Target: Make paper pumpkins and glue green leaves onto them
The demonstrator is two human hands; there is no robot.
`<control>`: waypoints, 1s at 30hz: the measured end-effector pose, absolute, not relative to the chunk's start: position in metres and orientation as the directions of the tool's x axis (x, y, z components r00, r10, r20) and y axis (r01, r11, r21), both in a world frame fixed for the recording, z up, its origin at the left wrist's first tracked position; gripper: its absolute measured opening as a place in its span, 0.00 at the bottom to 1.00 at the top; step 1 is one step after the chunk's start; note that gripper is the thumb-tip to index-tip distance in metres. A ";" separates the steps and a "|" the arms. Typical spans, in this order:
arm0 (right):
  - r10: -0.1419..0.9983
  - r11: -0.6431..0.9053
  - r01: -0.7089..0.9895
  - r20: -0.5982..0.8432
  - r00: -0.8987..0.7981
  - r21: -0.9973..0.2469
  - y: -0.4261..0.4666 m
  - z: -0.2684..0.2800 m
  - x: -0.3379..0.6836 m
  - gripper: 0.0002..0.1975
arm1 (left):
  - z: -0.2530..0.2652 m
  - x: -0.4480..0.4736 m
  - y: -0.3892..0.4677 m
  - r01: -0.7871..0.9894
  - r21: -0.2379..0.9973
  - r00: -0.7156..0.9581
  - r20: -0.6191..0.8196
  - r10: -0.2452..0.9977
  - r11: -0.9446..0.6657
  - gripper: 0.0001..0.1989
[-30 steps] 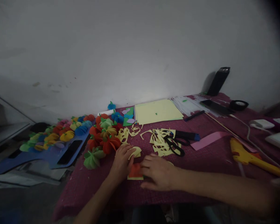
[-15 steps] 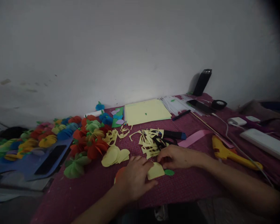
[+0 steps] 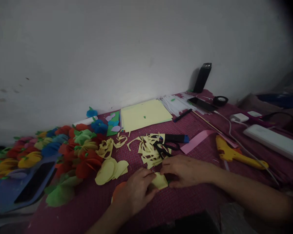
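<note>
We see first the pale wall [image 3: 112,48] on the far side, and before it the desk [image 3: 88,196], which is covered with a purple-red cloth. On the left there is a large group of coloured paper ornaments [image 3: 88,162], and in the far middle lie flat yellow sheets [image 3: 138,115].

Next in size are our two hands, both on the near part of the desk. Our left hand [image 3: 139,188] has its fingers bent, with the thumb apart from them; our right hand [image 3: 182,170] has its fingers curled more. Between the two hands lies the yellow paper piece [image 3: 160,181], partly covered by the left one. Both hands are close about its edges, but we cannot tell if the fingers of either really pinch it.

On the right we find a yellow glue gun [image 3: 234,156]. Smaller are the black scissors [image 3: 159,146], lying on yellow scraps [image 3: 146,148] beyond our hands, and the yellow rounds [image 3: 109,170] to the left. The smallest is a green bit [image 3: 144,117] upon the sheets.
</note>
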State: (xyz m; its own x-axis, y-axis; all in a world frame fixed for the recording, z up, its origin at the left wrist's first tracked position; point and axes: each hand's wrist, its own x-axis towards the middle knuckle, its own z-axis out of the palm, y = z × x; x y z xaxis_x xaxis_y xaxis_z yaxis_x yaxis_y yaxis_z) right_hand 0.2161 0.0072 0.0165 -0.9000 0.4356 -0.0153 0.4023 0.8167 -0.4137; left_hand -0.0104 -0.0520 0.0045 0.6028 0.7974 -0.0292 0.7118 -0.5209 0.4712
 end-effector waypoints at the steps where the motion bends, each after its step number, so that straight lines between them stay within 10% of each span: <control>1: 0.429 0.817 0.396 -0.016 -0.903 -0.420 0.007 0.018 0.216 0.15 | 0.004 -0.011 -0.051 0.708 0.464 0.609 -0.019 0.793 -0.532 0.14; 11: 0.456 0.800 0.416 -0.013 -0.890 -0.432 0.005 0.020 0.221 0.14 | -0.005 -0.016 -0.048 0.693 0.321 0.665 0.058 0.744 -0.645 0.10; 23: 0.643 0.672 0.366 0.263 -0.719 -0.644 0.007 0.020 0.219 0.20 | -0.001 -0.017 -0.042 0.680 0.658 0.409 0.026 0.912 -0.324 0.10; 30: 0.765 0.432 0.324 0.152 -0.626 -0.842 0.007 0.001 0.207 0.22 | 0.004 -0.016 -0.041 0.627 0.749 0.320 0.003 0.947 -0.214 0.10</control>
State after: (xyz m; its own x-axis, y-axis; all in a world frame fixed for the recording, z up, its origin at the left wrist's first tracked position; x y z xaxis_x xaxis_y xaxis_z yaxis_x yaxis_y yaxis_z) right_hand 0.2069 0.0074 0.0011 -0.6264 0.7646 0.1518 0.3237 0.4323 -0.8416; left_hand -0.0164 -0.0408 0.0038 0.3205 0.9473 0.0028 0.6267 -0.2142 0.7493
